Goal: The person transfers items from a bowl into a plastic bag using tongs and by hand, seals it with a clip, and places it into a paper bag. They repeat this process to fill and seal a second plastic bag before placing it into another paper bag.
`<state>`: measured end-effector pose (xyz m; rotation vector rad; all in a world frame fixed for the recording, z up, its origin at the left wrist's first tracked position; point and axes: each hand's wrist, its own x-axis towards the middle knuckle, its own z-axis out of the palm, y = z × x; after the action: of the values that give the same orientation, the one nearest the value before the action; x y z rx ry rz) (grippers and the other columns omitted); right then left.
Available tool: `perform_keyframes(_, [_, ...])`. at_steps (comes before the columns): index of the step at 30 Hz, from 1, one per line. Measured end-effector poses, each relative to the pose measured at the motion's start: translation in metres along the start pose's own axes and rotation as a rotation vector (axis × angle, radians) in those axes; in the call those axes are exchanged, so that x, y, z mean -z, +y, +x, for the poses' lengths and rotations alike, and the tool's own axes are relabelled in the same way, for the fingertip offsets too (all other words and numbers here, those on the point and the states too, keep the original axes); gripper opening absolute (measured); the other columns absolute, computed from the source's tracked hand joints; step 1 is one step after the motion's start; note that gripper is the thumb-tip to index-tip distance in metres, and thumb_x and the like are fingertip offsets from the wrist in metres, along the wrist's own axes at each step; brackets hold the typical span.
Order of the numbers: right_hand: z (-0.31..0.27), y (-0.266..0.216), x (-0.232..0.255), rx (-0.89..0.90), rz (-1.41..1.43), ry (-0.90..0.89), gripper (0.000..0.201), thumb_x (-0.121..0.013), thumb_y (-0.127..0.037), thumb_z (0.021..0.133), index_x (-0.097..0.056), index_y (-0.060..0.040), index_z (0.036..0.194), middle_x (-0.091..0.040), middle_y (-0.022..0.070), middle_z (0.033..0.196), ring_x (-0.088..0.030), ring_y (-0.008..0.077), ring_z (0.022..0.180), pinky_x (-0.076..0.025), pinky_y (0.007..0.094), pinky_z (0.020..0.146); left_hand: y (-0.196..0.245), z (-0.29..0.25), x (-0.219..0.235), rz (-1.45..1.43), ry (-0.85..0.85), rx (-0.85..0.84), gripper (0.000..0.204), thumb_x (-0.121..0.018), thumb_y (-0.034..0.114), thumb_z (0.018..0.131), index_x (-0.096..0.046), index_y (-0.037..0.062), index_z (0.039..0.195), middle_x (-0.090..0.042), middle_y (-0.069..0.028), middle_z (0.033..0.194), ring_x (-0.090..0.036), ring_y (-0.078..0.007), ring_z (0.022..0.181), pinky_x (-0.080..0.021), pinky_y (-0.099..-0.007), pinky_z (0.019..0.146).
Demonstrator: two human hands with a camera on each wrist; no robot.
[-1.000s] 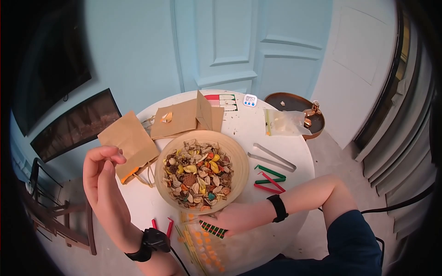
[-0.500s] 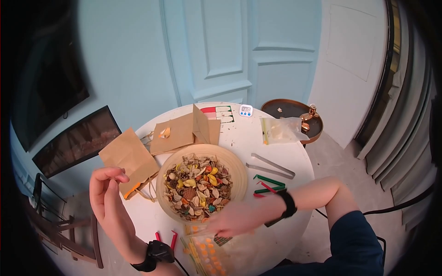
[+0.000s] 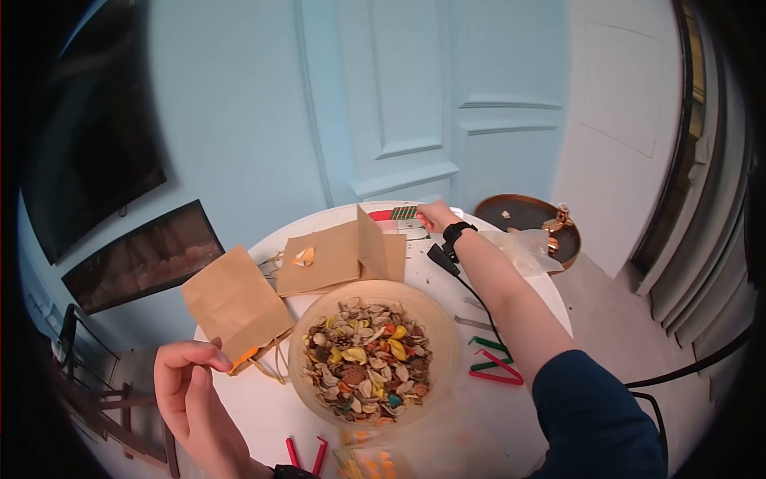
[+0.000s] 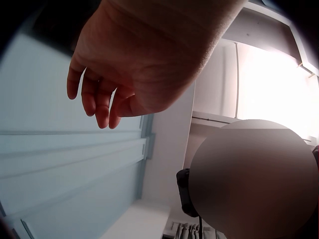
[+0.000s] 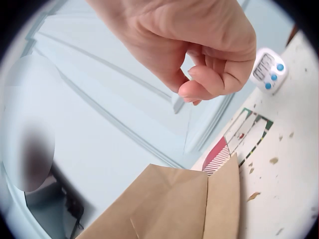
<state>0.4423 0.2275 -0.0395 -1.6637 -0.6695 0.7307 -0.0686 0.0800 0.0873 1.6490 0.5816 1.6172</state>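
Note:
My right hand [image 3: 436, 215] reaches to the back of the table, fingertips at a small green-checked card [image 3: 404, 213] that overlaps a printed sheet [image 3: 415, 230]. In the right wrist view, thumb and fingers of this hand [image 5: 199, 55] curl together above the red, white and green sheet [image 5: 244, 137]; the checked card does not show there. Raised at the front left, my left hand [image 3: 195, 395] holds nothing, its fingers loosely bent; the left wrist view shows the same hand [image 4: 134, 64]. A wide round bowl [image 3: 445, 343] of dried potpourri [image 3: 367, 363] stands mid-table.
Brown paper bags [image 3: 235, 299] lie at the left and back. On the right are metal tongs [image 3: 475, 323], green and red clips [image 3: 496, 367] and a clear pouch [image 3: 519, 247]. A white timer [image 5: 269, 72] sits near the right hand. More red clips [image 3: 307, 455] and sticker strips [image 3: 371, 463] lie in front.
My right hand has moved from the front of the bowl to the far edge of the table, and the checked card has gone with it. The left hand stays raised.

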Motion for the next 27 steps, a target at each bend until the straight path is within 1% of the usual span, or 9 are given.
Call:
perform_keyframes(2, [0.012, 0.01, -0.016, -0.15, 0.253, 0.054, 0.016, -0.056, -0.02, 0.087, -0.056, -0.0041, 0.091, -0.061, 0.0072, 0.069, -0.051, 0.0092, 0.047, -0.037, 0.0223, 0.038, -0.003, 0.001, 0.002, 0.004, -0.008, -0.027, 0.012, -0.045, 0.006, 0.086, -0.055, 0.0005, 0.091, -0.052, -0.005, 0.082, -0.052, -0.0136, 0.081, -0.038, -0.0384, 0.096])
perform_keyframes(6, [0.025, 0.023, -0.023, -0.154, 0.385, 0.088, 0.031, -0.053, -0.019, 0.085, -0.049, 0.0015, 0.108, -0.062, 0.0149, 0.081, -0.051, 0.0128, 0.05, -0.035, 0.0245, 0.036, -0.004, 0.001, 0.007, 0.012, -0.009, -0.013, 0.012, -0.046, 0.007, 0.087, -0.055, 0.0005, 0.092, -0.052, -0.005, 0.082, -0.052, -0.014, 0.081, -0.038, -0.0386, 0.097])
perform_keyframes(8, [0.013, 0.01, -0.017, -0.071, 0.339, 0.079, 0.028, -0.052, -0.019, 0.086, -0.05, 0.0013, 0.106, -0.062, 0.0144, 0.081, -0.049, 0.0124, 0.05, -0.035, 0.0242, 0.037, -0.003, 0.002, 0.016, -0.055, -0.212, -0.007, 0.03, -0.045, 0.012, 0.096, -0.051, -0.0054, 0.12, -0.059, -0.0189, 0.117, -0.054, -0.0264, 0.115, -0.036, -0.0377, 0.105])
perform_keyframes(9, [0.005, 0.001, -0.011, 0.022, 0.291, 0.06, 0.026, -0.051, -0.018, 0.086, -0.051, 0.0011, 0.104, -0.062, 0.014, 0.082, -0.047, 0.0119, 0.05, -0.034, 0.024, 0.037, -0.004, 0.0, 0.013, -0.068, -0.22, -0.009, 0.03, -0.045, 0.012, 0.096, -0.051, -0.0054, 0.12, -0.059, -0.0189, 0.117, -0.054, -0.0264, 0.115, -0.036, -0.0377, 0.105])
perform_keyframes(11, [-0.051, -0.033, -0.002, 0.105, 0.277, -0.002, 0.022, -0.05, -0.018, 0.089, -0.056, 0.0009, 0.099, -0.061, 0.0064, 0.082, -0.043, 0.0079, 0.052, -0.034, 0.0231, 0.04, 0.002, -0.001, -0.003, -0.065, -0.037, -0.031, 0.013, -0.046, 0.008, 0.087, -0.055, -0.0009, 0.093, -0.052, -0.0056, 0.082, -0.052, -0.0136, 0.081, -0.038, -0.0351, 0.095])
perform_keyframes(15, [-0.181, -0.075, 0.013, 0.294, 0.141, -0.258, 0.023, -0.048, -0.016, 0.091, -0.06, -0.0004, 0.102, -0.059, 0.0029, 0.078, -0.043, 0.0055, 0.052, -0.033, 0.0196, 0.043, 0.006, -0.006, -0.006, -0.093, -0.092, -0.08, 0.014, -0.047, 0.005, 0.089, -0.057, -0.003, 0.096, -0.055, -0.0063, 0.085, -0.051, -0.0122, 0.082, -0.038, -0.0268, 0.085])
perform_keyframes(18, [-0.258, -0.063, 0.027, 0.338, 0.069, -0.369, 0.022, -0.047, -0.015, 0.091, -0.062, -0.0027, 0.101, -0.058, 0.0009, 0.076, -0.044, 0.0044, 0.052, -0.034, 0.0182, 0.044, 0.004, -0.01, -0.02, -0.082, -0.17, 0.016, 0.015, -0.046, 0.004, 0.09, -0.058, 0.0005, 0.099, -0.053, -0.0019, 0.087, -0.049, -0.0105, 0.085, -0.039, -0.0248, 0.085])
perform_keyframes(24, [-0.343, -0.021, 0.047, 0.346, 0.023, -0.421, 0.019, -0.047, -0.012, 0.089, -0.063, -0.0043, 0.097, -0.06, 0.0001, 0.077, -0.046, 0.0048, 0.053, -0.035, 0.0185, 0.046, -0.056, -0.019, -0.057, 0.01, -0.537, 0.217, 0.017, -0.051, 0.008, 0.09, -0.061, 0.0029, 0.104, -0.057, -0.0005, 0.09, -0.051, -0.0099, 0.084, -0.041, -0.0231, 0.08])
perform_keyframes(27, [-0.361, -0.006, 0.048, 0.333, 0.077, -0.458, 0.019, -0.048, -0.012, 0.089, -0.062, -0.0028, 0.097, -0.061, 0.0017, 0.079, -0.047, 0.0059, 0.054, -0.036, 0.0193, 0.047, -0.079, -0.039, -0.05, 0.329, -0.719, 0.256, 0.021, -0.055, 0.011, 0.089, -0.061, 0.0016, 0.107, -0.059, -0.0017, 0.091, -0.053, -0.0109, 0.083, -0.044, -0.0252, 0.079])
